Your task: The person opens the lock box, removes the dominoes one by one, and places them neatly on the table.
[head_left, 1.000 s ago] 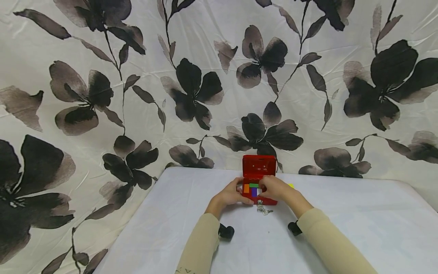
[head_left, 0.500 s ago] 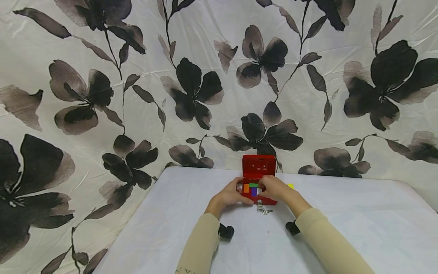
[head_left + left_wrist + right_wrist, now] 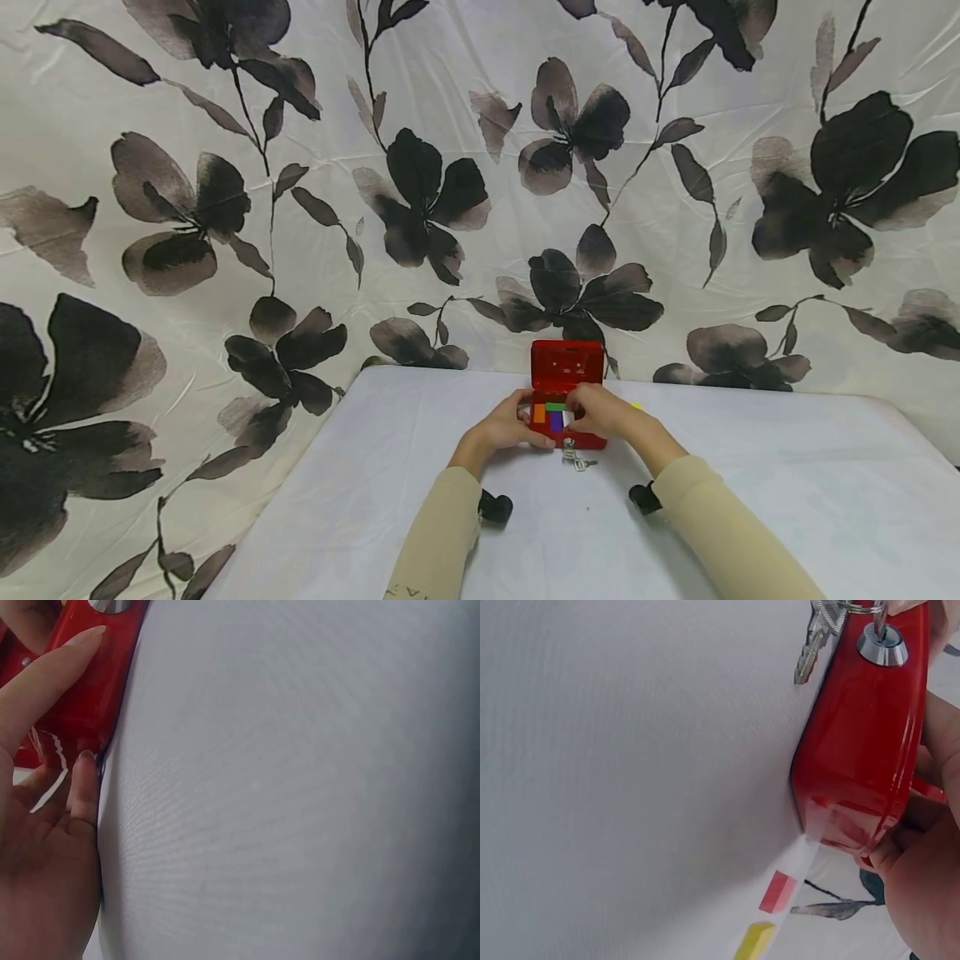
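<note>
Left hand point(image 3: 506, 423): thumb laid on the front wall of a red metal box point(image 3: 591, 442), other fingers along its left side, so that we record the near left corner as held between them. Right hand point(image 3: 602, 410): fingers bent down over the box's right side, their tips inside it, next to a white block point(image 3: 567, 419); we cannot tell whether they pinch anything, since the hand itself covers the spot. Red box: standing on the surface point(image 3: 570, 550) between the two hands, its lid point(image 3: 567, 363) raised at the back. Contents, as far as we can see past the hands: one orange block point(image 3: 539, 413) at the left, one green block point(image 3: 557, 407) lying crosswise towards the back, one purple block point(image 3: 556, 422) in front of the green, and the white block just right of the purple. Front fittings: a round silver lock point(image 3: 883, 649), with a bunch of keys point(image 3: 581, 462) at its foot. Beyond the box to the right we list a red piece point(image 3: 778, 891) and a yellow piece point(image 3: 754, 941), near each other on the surface. Wrists: a black device point(image 3: 496, 508) at the left, another at the right; both sleeves point(image 3: 435, 533) beige. Behind everything: a white cloth point(image 3: 465, 75) with dark flowers.
</note>
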Motion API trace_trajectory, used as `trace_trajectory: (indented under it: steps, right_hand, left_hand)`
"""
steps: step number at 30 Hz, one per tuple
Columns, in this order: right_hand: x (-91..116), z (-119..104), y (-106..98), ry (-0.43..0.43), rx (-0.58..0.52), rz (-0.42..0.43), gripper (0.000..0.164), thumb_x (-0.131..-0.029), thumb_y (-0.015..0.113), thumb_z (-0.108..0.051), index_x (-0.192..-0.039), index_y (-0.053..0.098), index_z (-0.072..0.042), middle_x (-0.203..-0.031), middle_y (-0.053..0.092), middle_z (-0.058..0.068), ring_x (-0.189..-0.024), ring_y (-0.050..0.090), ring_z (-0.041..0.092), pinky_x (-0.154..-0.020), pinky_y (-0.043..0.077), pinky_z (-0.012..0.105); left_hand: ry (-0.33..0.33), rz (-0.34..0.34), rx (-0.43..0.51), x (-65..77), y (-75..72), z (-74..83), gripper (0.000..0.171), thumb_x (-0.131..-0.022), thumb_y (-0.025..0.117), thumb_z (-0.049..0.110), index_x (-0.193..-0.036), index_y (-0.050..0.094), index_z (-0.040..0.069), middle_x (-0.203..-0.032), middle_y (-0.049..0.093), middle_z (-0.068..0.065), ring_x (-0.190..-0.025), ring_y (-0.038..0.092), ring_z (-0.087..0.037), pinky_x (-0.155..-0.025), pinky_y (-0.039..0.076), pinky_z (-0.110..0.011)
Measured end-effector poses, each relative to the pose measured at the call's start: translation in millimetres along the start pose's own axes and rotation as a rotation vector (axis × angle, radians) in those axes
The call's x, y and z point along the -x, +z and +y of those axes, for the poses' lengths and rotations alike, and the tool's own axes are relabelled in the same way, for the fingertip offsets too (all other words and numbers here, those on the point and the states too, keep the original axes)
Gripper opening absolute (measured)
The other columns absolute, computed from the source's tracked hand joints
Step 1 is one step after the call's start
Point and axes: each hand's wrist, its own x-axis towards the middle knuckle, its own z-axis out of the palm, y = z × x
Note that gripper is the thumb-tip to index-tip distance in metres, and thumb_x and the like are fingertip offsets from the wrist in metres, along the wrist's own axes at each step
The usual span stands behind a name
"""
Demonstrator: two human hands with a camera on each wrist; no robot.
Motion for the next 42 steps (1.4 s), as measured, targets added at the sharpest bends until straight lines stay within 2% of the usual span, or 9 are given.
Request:
trace_trajectory:
  steps: [11, 16, 20, 29, 37, 42]
  right_hand:
    - [12, -2, -11, -0.023, -0.015, 0.064, 0.033, -0.088, 0.083, -0.020, -0.111, 0.071, 0.000, -0.101, 0.072, 0.008, -0.097, 0.063, 0.027, -0.095, 0.056, 0.048]
    - [18, 1, -13, -0.023, -0.058, 0.094, 0.033, -0.088, 0.083, -0.020, -0.112, 0.072, -0.001, -0.101, 0.073, 0.008, -0.096, 0.065, 0.027, -0.091, 0.057, 0.046]
    - [23, 3, -15, -0.020, -0.083, 0.109, 0.035, -0.088, 0.083, -0.021, -0.113, 0.071, 0.000, -0.101, 0.073, 0.008, -0.094, 0.065, 0.025, -0.088, 0.059, 0.044]
    - [36, 14, -18, -0.051, -0.088, 0.158, 0.032, -0.088, 0.082, -0.023, -0.108, 0.072, -0.001, -0.096, 0.071, 0.004, -0.092, 0.064, 0.024, -0.087, 0.058, 0.046]
    - [50, 22, -20, -0.038, -0.092, 0.189, 0.030, -0.087, 0.083, -0.020, -0.106, 0.072, 0.000, -0.094, 0.071, 0.004, -0.088, 0.064, 0.024, -0.079, 0.057, 0.036]
    - [58, 30, -23, -0.026, -0.091, 0.192, 0.033, -0.087, 0.083, -0.021, -0.109, 0.072, 0.001, -0.097, 0.071, 0.006, -0.091, 0.065, 0.027, -0.082, 0.057, 0.040]
  left_hand:
    - [0.001, 0.003, -0.008, -0.2, 0.1, 0.3, 0.094, -0.076, 0.093, 0.022, -0.153, 0.039, 0.012, -0.111, 0.057, -0.009, -0.108, 0.051, -0.025, -0.107, 0.044, -0.050]
    - [0.016, -0.007, -0.002, -1.6, -0.5, -2.3, 0.094, -0.077, 0.092, 0.023, -0.153, 0.038, 0.011, -0.118, 0.056, -0.008, -0.111, 0.051, -0.025, -0.109, 0.045, -0.049]
    - [0.016, -0.007, -0.003, -2.5, -0.3, -3.6, 0.093, -0.078, 0.092, 0.022, -0.153, 0.038, 0.011, -0.116, 0.056, -0.009, -0.111, 0.050, -0.025, -0.108, 0.046, -0.047]
    - [0.010, 0.006, -0.009, -3.6, 0.8, -2.2, 0.092, -0.076, 0.092, 0.021, -0.152, 0.040, 0.012, -0.117, 0.055, -0.008, -0.113, 0.050, -0.025, -0.110, 0.044, -0.051]
    - [0.010, 0.012, 0.000, -1.8, 2.0, -0.2, 0.094, -0.076, 0.093, 0.020, -0.153, 0.039, 0.011, -0.113, 0.054, -0.009, -0.112, 0.048, -0.025, -0.106, 0.045, -0.048]
    - [0.011, 0.013, -0.001, -1.9, 1.9, 0.1, 0.094, -0.076, 0.092, 0.019, -0.152, 0.039, 0.011, -0.113, 0.054, -0.009, -0.114, 0.048, -0.025, -0.106, 0.046, -0.049]
